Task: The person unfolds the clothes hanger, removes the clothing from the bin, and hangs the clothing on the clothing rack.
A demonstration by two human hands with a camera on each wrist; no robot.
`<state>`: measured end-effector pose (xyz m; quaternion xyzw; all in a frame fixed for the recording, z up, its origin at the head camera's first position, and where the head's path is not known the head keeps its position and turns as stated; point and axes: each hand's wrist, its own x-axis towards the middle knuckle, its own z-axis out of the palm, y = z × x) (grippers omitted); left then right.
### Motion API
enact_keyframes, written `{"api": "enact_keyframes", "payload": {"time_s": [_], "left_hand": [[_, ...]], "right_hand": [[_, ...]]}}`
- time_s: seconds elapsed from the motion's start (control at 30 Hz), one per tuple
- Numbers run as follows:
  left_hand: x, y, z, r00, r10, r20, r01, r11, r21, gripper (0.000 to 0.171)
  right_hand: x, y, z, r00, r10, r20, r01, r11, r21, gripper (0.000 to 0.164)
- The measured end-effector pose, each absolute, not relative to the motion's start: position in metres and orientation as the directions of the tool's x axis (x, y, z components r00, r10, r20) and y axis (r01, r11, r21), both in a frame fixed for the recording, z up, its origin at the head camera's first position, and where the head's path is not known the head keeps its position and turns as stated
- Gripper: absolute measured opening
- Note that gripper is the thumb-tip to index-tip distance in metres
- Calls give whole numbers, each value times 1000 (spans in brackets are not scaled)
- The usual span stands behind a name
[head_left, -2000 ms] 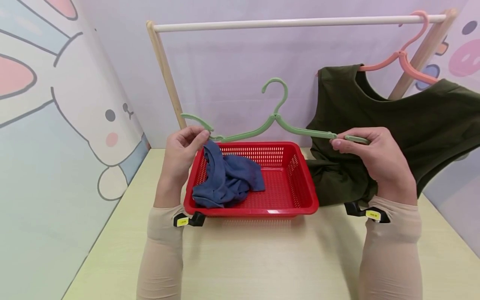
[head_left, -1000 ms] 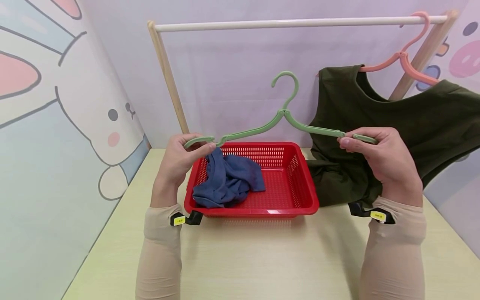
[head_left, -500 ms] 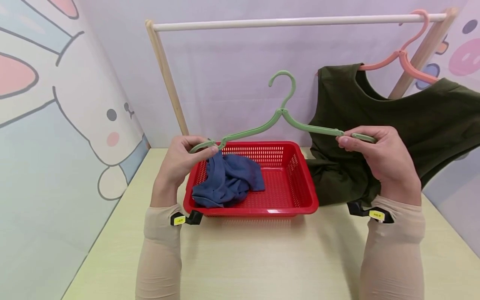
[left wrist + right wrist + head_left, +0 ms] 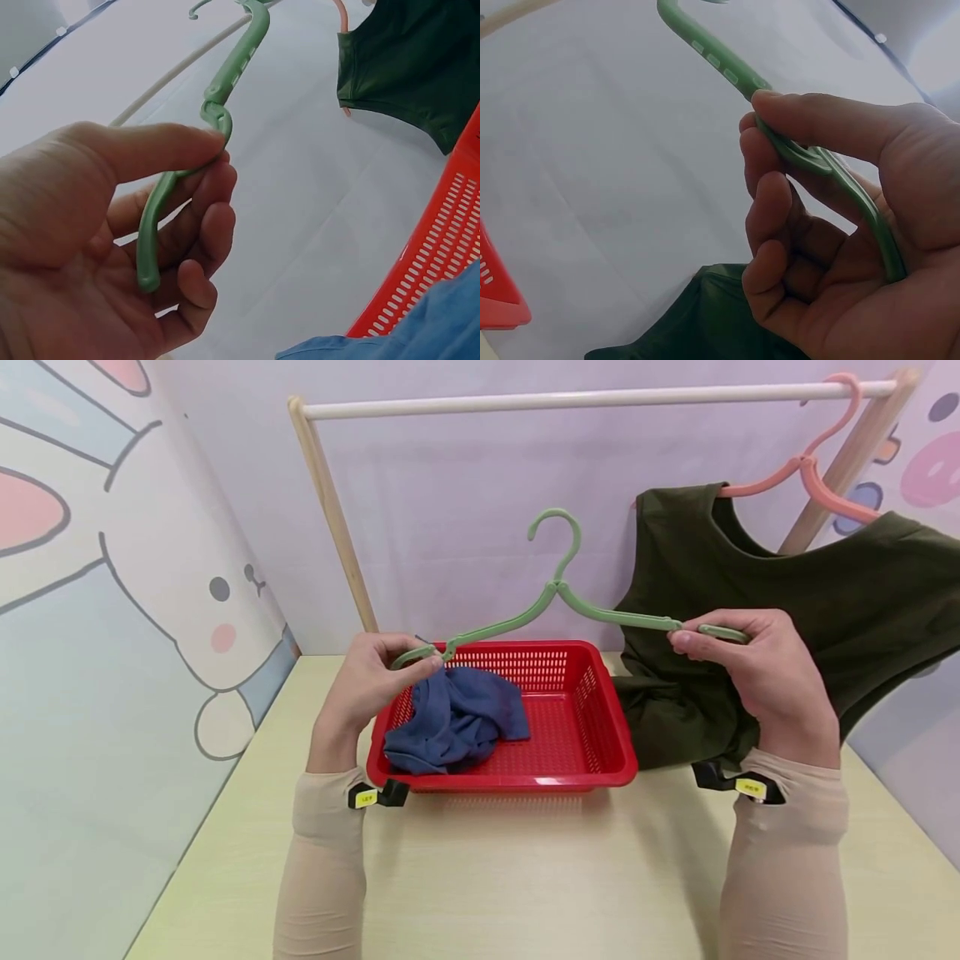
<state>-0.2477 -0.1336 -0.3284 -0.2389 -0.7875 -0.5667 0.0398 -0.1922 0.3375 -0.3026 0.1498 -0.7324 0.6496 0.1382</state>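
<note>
A green folding clothes hanger point(image 4: 517, 620) is held up above the back of a red basket point(image 4: 551, 781), its hook pointing upward. My left hand point(image 4: 375, 681) pinches the left arm near its joint, thumb on top and fingers curled beneath. In the left wrist view that end piece point(image 4: 152, 232) lies across the palm side of the fingers. At the other end my right hand point(image 4: 757, 672) pinches the right arm between thumb and forefinger; its end piece point(image 4: 870, 214) reaches back to the palm. Crumpled blue cloth point(image 4: 457, 718) lies in the basket's left side.
A white rail point(image 4: 525, 403) on wooden posts point(image 4: 330, 510) spans the back. From its right end a pink hanger point(image 4: 806, 464) carries a dark green sleeveless top point(image 4: 787, 585), which hangs behind my right hand. The basket stands on a pale wooden table point(image 4: 540, 885).
The hanger's left end piece has swung from pointing up and outward to lying down within my left hand's grip. Both hands shifted slightly; the right keeps its pinch.
</note>
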Motion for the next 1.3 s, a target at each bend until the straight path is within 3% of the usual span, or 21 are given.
{"api": "enact_keyframes", "payload": {"time_s": [0.33, 0.7, 0.87, 1.1, 1.3], "left_hand": [[-247, -131, -328, -908, 281, 312, 394, 314, 864, 26], [-249, -129, -327, -911, 246, 333, 400, 320, 859, 24], [-249, -130, -327, -913, 244, 326, 394, 327, 859, 23], [-253, -129, -329, -911, 240, 335, 405, 373, 835, 16], [-253, -122, -333, -910, 252, 329, 410, 431, 804, 14]], "right_hand": [[-193, 336, -304, -945, -21, 325, -319, 265, -910, 23], [-194, 338, -302, -949, -7, 315, -288, 422, -860, 27], [-191, 347, -302, -942, 23, 334, -282, 485, -828, 37], [-181, 345, -294, -902, 128, 411, -330, 410, -850, 41], [-187, 315, -291, -893, 38, 448, -358, 544, -759, 36]]}}
